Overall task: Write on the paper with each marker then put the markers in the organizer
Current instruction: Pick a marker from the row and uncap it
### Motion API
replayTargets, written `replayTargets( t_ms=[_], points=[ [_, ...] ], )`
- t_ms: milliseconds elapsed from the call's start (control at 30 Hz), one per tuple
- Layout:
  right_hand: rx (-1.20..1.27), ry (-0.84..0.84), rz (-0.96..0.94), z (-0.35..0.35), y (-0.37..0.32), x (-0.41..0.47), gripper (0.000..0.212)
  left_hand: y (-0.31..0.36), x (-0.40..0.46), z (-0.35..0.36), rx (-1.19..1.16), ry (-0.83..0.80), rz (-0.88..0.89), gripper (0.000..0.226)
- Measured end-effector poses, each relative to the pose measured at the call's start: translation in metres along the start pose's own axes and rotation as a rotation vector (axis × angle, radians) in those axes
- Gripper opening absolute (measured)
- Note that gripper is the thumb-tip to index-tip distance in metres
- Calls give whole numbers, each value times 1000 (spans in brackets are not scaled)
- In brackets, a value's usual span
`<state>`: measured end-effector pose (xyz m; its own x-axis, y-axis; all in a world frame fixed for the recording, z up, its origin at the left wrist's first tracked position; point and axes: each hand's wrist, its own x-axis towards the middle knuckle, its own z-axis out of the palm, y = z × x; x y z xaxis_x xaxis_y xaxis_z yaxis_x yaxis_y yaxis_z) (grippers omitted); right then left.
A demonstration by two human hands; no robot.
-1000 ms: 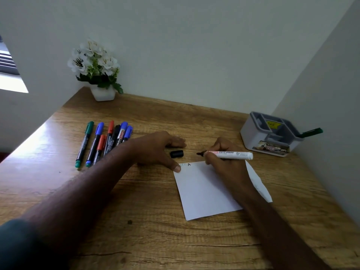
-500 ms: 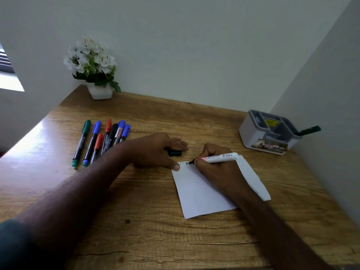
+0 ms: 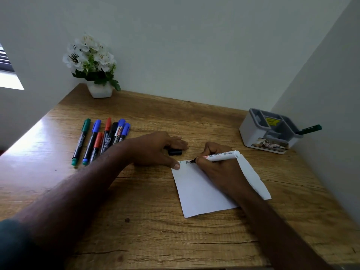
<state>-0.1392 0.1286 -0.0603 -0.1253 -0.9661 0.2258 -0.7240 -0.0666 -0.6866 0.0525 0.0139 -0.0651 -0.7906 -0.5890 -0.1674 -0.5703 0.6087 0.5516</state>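
**Head view: black whiteboard marker at work on the sheet**

Head camera showed the right hand [image 3: 218,168] pinching a white-barrelled whiteboard marker [image 3: 220,155] near its black tip, the tip touching the top edge of the sheet of paper [image 3: 196,193] beside a few dark strokes. The left hand [image 3: 155,151] lay with fingers spread, its thumb pressing the paper's upper left corner to the desk [image 3: 136,240]. A black cap [image 3: 175,152] rested on the desk just beyond that hand, partly under its fingers.

Seven capped markers [image 3: 101,139] in green, blue, red and black lay side by side well to the left. The grey organizer [image 3: 268,131] stood in the far right corner, with one dark green marker [image 3: 309,129] leaning out of a compartment. A white pot of flowers [image 3: 93,65] sat at the back left.

The paper looked thin and light, with its right edge lifted along a fold, so it would likely slide or buckle unless pinned at a corner. The markers seemed rigid, light and smooth; they would probably roll if nudged. Each was best taken low on the barrel for writing, and mid-barrel when carried to the organizer. The loose cap would need refitting first.
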Motion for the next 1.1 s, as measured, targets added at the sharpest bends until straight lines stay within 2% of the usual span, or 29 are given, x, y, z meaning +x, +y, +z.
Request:
replayTargets(
  t_ms=[200,367,633,767,1100],
  points=[
    [35,-3,0,0,1,1,24,-1,1,0,13,-9,34,69],
    [-66,-1,2,1,10,1,30,-1,-1,0,17,-4,25,69],
    [189,71,25,4,20,8,14,2,-1,-1,17,-8,7,69],
    [249,52,-1,2,18,8,18,3,-2,-2,19,-16,16,68],
    [201,50,61,0,14,2,17,5,-3,-3,32,-22,34,68]
  ],
)
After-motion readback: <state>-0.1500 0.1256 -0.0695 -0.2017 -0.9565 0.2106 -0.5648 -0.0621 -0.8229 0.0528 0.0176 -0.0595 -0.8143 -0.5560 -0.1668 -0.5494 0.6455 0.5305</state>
